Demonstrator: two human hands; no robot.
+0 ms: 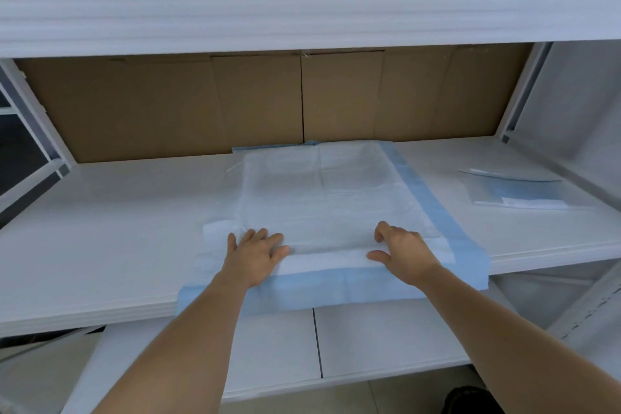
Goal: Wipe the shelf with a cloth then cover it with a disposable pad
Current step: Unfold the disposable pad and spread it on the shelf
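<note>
Smoothing a white, blue-bordered disposable pad [322,198] at frame centre on the white shelf [100,245] — left hand [257,250] flat, right hand [401,250] fingers curled, pressing its near edge; unopened fold lies left, nearer the left hand.

The shelf [100,245] is white, flat and wide. A disposable pad [322,198] lies on it near the middle. The pad is white with a blue edge. It is partly spread out, with fold lines across it. Its far end reaches the back of the shelf. Its near blue edge hangs over the front of the shelf.
</note>
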